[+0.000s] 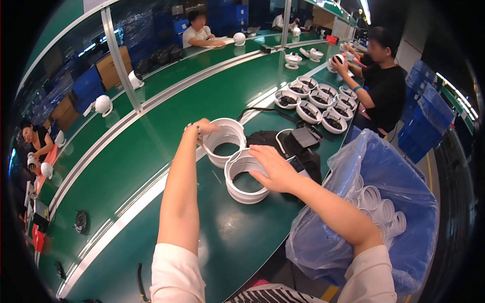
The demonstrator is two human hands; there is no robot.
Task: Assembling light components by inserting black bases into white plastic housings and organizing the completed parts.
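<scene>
I am holding my left hand (201, 127) pinched on the rim of the farther white ring stack (225, 142), which is standing on the green surface (151, 151). My right hand (270, 166) is lying spread, fingers flat, over the nearer white ring stack (242, 182) touching it, just beside the black bag (293, 146).

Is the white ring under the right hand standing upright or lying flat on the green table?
Lying flat. The white ring rests on its rim on the green table, opening upward, with the right hand on its edge.
</scene>
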